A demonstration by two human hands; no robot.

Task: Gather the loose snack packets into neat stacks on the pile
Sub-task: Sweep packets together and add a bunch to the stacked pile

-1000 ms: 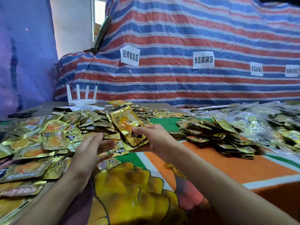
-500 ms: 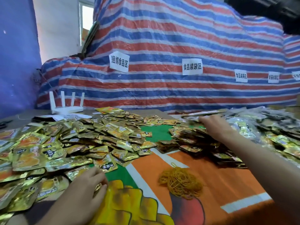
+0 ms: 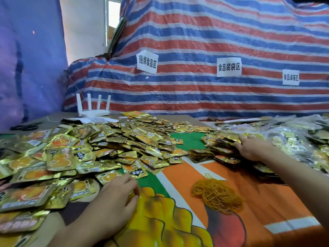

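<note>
Loose gold-foil snack packets [image 3: 106,148] lie flat, long axes pointing every way. Left hand [image 3: 114,198] rests loosely curled, empty; right hand [image 3: 252,148] on pile [image 3: 219,147], grip indiscernible.

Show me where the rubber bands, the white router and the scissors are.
rubber bands [image 3: 218,195], head view, middle of the yellow tangle.
white router [image 3: 94,113], head view, its flat base.
scissors [image 3: 24,127], head view, the dark handles.
</note>
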